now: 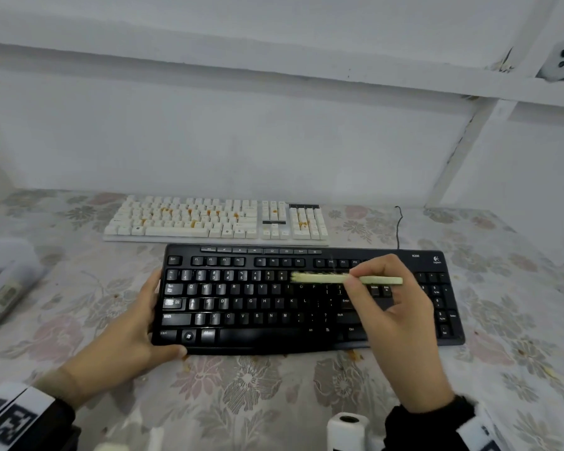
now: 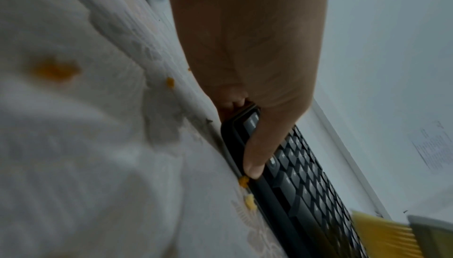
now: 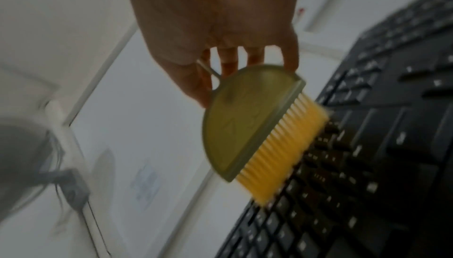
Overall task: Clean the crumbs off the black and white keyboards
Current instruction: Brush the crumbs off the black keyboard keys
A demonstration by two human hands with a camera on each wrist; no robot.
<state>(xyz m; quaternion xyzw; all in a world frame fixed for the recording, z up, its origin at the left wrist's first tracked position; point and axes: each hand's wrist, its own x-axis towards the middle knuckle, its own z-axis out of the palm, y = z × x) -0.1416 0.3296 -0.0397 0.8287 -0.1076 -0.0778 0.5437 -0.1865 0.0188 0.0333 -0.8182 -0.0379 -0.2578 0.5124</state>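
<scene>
A black keyboard [image 1: 274,301] lies in front of me on the flowered cloth. My left hand [image 1: 137,323] grips its left end, thumb on the front edge [image 2: 255,157]. My right hand [image 1: 394,307] holds a small half-round brush [image 3: 245,122] with yellow bristles [image 3: 286,155] that touch the number row of the black keyboard [image 3: 367,165]. In the head view the brush [image 1: 326,277] lies across the top right keys. Behind it sits a white keyboard [image 1: 215,219] with orange crumbs [image 1: 192,222] among its keys.
Orange crumbs [image 2: 245,181] lie on the cloth [image 1: 241,385] by the black keyboard's front edge. A black cable [image 1: 399,226] runs up at the back right. A white roll [image 1: 347,429] stands near my right wrist. A clear box [image 1: 4,288] sits at the left edge.
</scene>
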